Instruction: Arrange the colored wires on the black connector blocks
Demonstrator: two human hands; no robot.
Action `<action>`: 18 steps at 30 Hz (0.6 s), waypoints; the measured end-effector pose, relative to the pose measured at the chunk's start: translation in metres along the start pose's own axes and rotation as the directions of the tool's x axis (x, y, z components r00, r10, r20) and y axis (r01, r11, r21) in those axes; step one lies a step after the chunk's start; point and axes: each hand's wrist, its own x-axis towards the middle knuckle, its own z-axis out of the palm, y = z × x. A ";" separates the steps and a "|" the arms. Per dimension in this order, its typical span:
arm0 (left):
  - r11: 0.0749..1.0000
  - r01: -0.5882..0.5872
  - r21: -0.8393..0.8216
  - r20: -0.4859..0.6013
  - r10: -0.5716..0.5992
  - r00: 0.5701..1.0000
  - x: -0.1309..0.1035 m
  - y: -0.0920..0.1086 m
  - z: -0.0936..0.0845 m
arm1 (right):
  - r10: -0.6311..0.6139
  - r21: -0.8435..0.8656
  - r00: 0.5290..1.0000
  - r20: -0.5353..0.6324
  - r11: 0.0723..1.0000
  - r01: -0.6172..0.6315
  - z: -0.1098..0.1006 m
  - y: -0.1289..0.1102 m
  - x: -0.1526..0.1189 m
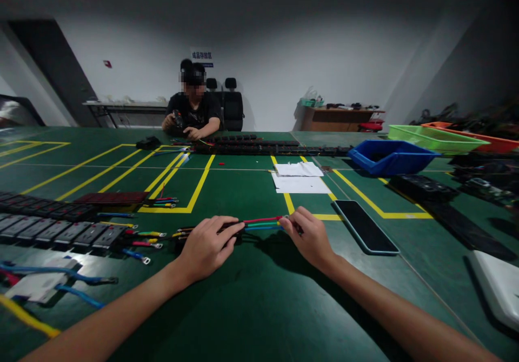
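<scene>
My left hand (211,243) is closed over a dark part with several thin wires sticking out on its left side, mostly hidden under the fingers. From that part, red, green and blue wires (261,223) run to the right. My right hand (306,234) pinches their far ends, where a small metal terminal shows at the fingertips. Left of my hands lie rows of black socket modules (68,232), with red, yellow and blue leads ending in ring terminals (146,260).
A phone (365,226) lies right of my right hand, with white papers (300,177) farther back. Blue (389,156) and green bins (438,139) stand at the right. Across the green table (243,318), a person (194,107) holds a dark tool. A white block (44,283) with cables sits front left.
</scene>
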 end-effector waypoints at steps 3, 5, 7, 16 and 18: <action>1.000 0.006 -0.001 0.007 -0.006 1.000 0.000 0.000 0.000 | 0.002 0.027 1.000 -0.005 1.000 -0.002 -0.003 -0.003 0.001; 1.000 0.011 -0.003 0.010 -0.011 1.000 0.000 0.001 0.000 | 0.007 0.042 1.000 -0.005 0.999 -0.007 -0.003 -0.005 0.002; 1.000 0.015 -0.003 0.009 -0.014 1.000 0.000 0.001 -0.001 | 0.010 0.039 1.000 -0.014 0.999 -0.010 -0.004 -0.005 0.002; 1.000 0.006 0.000 -0.014 -0.006 1.000 0.001 0.001 -0.001 | -0.121 0.009 0.990 -0.070 0.992 0.122 -0.002 -0.009 -0.005; 1.000 0.005 0.001 -0.017 -0.005 1.000 0.001 0.002 -0.002 | -0.104 0.009 0.993 -0.061 0.994 0.104 -0.002 -0.009 -0.004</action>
